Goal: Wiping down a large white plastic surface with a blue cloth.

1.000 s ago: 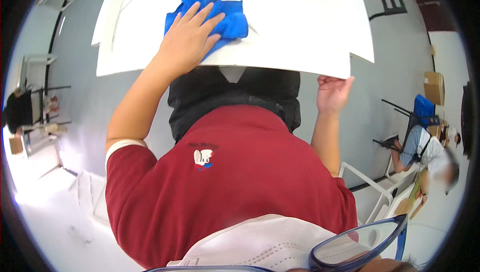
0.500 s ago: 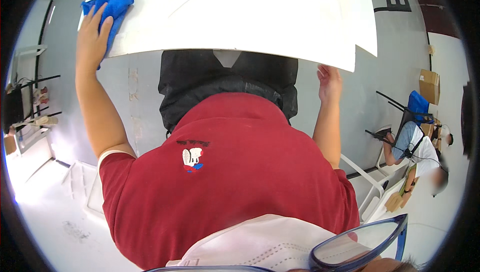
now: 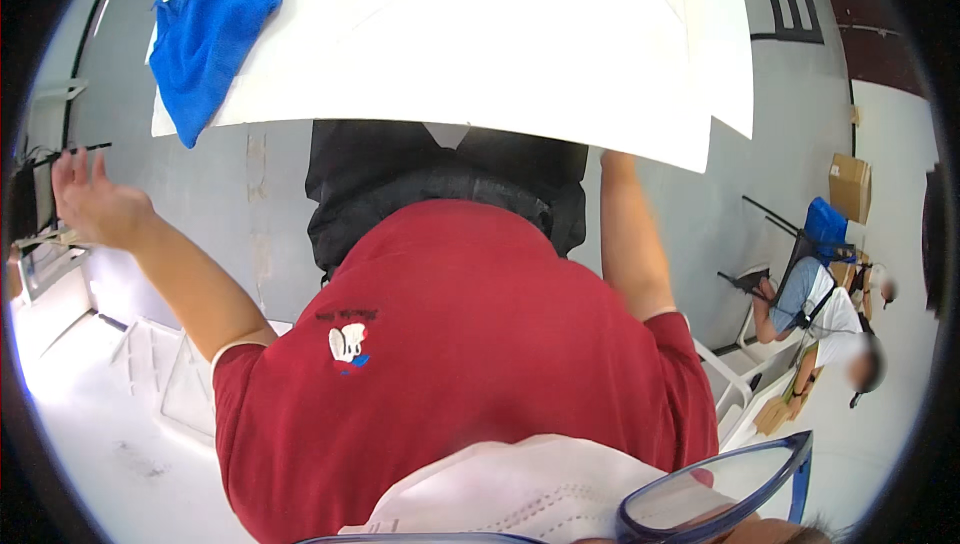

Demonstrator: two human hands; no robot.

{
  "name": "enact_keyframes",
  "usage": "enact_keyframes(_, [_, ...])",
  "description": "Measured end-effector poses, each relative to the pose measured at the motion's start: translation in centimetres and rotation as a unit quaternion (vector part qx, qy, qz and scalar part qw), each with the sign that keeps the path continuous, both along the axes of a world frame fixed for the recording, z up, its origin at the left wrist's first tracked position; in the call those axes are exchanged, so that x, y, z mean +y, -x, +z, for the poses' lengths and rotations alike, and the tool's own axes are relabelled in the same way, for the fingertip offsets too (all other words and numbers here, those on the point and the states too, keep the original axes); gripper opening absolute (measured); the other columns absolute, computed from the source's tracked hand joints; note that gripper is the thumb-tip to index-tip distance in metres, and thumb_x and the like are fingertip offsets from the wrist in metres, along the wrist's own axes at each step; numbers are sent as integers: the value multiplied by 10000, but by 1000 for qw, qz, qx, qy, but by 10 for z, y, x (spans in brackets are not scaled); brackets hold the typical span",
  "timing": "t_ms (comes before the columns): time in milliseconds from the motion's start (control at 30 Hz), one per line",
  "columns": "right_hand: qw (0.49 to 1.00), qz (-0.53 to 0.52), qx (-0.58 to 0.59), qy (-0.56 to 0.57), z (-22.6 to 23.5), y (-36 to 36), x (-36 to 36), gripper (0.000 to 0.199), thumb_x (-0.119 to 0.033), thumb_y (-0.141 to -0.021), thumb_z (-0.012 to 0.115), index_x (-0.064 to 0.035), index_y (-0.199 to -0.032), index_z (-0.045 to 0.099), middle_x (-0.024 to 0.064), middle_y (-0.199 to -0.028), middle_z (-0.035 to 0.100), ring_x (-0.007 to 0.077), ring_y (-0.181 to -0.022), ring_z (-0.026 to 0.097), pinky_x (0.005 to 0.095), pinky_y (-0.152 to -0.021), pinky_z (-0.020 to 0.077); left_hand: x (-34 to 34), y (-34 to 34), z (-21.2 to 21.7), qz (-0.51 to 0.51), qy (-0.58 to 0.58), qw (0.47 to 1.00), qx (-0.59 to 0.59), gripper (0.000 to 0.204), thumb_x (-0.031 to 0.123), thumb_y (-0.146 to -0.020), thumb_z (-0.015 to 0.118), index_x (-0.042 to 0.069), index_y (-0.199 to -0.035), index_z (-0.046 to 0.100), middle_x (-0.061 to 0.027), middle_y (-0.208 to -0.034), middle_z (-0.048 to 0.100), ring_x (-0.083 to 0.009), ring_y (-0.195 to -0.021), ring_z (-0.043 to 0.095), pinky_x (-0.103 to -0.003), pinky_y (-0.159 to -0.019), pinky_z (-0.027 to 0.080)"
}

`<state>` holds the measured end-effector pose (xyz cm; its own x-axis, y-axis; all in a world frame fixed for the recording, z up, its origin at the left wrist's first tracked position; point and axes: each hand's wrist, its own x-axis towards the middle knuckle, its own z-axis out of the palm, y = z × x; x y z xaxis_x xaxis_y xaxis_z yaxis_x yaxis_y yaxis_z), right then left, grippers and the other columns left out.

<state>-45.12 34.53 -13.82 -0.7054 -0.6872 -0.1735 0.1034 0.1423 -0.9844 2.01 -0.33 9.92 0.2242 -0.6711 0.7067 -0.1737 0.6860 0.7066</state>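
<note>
A blue cloth (image 3: 212,44) lies crumpled on the left end of the white tabletop (image 3: 480,54), one corner hanging over the near edge. My left hand (image 3: 100,202) is off the table to the left, raised in the air with its fingers apart and nothing in it. It is below and left of the cloth, not touching it. My right forearm (image 3: 632,234) reaches up to the table's near edge on the right. The right hand itself is hidden beneath the tabletop, so its fingers do not show.
A person (image 3: 835,319) sits at the right near a black chair frame, with a cardboard box (image 3: 850,187) and a blue bag (image 3: 828,224) close by. White chair frames (image 3: 735,374) stand at lower right. On the left is a white rack (image 3: 50,274).
My left hand has let go of the blue cloth and swung out to the left, away from the table. My right hand has moved left and gone under the table edge.
</note>
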Motion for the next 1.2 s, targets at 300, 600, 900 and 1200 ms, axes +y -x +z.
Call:
enact_keyframes(300, [944,-304,-56,-116,-2,-22,61,454,-153,-867,540,-115,-1276,347,98,-1201,495,201,-984,543,379,-790,429,48,-39,-206,-161,-607,769,121,324,285,-914,480,72,-1159,495,-76,-1091,535,-189,-951,519,-337,-764,426])
enact_keyframes(600, [965,-216,-133,-71,54,-24,67,379,-160,-876,525,-69,-1221,397,112,-1074,590,206,-910,590,262,-682,447,49,-5,-198,-310,-642,700,37,425,339,-909,487,64,-1232,485,-99,-1238,505,-212,-1092,497,-315,-811,444])
enact_keyframes(900, [949,-211,-42,-232,57,-13,99,333,-164,-847,558,-79,-1163,494,114,-1118,584,189,-1082,507,324,-889,378,37,-35,-206,-314,-620,684,221,351,324,-914,477,47,-1125,526,-124,-1209,515,-246,-1098,503,-327,-826,457])
enact_keyframes(1200, [886,-109,146,-426,58,8,119,629,-261,-830,599,-77,-1368,332,173,-1375,368,301,-1287,318,420,-1050,267,53,-52,-207,-185,-686,702,49,442,322,-900,504,33,-1230,455,-119,-1248,477,-246,-1156,449,-362,-911,394])
